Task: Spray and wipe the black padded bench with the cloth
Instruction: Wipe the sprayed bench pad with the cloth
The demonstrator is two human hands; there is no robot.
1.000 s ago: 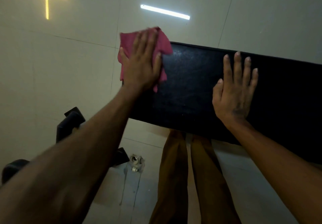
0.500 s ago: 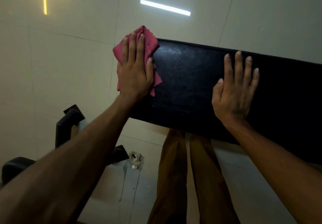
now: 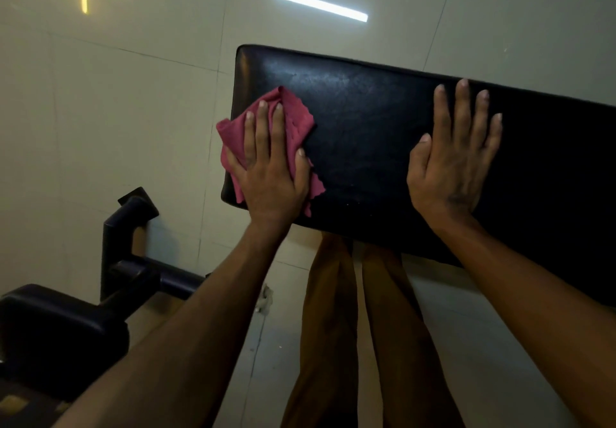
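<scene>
The black padded bench (image 3: 366, 127) runs from the centre to the right edge, its left end in full view. My left hand (image 3: 271, 174) presses a crumpled pink cloth (image 3: 293, 117) flat on the pad near its left front corner, fingers spread over it. My right hand (image 3: 456, 154) lies flat and empty on the pad further right, fingers apart. No spray bottle is in view.
Pale floor tiles (image 3: 116, 111) surround the bench, with reflected light strips (image 3: 318, 4) at the top. A black frame with padded parts (image 3: 126, 261) stands at the lower left. My legs in brown trousers (image 3: 350, 327) are below the bench's near edge.
My left hand has slid the cloth from the far left corner of the pad toward the near left edge. My right hand has stayed flat in place.
</scene>
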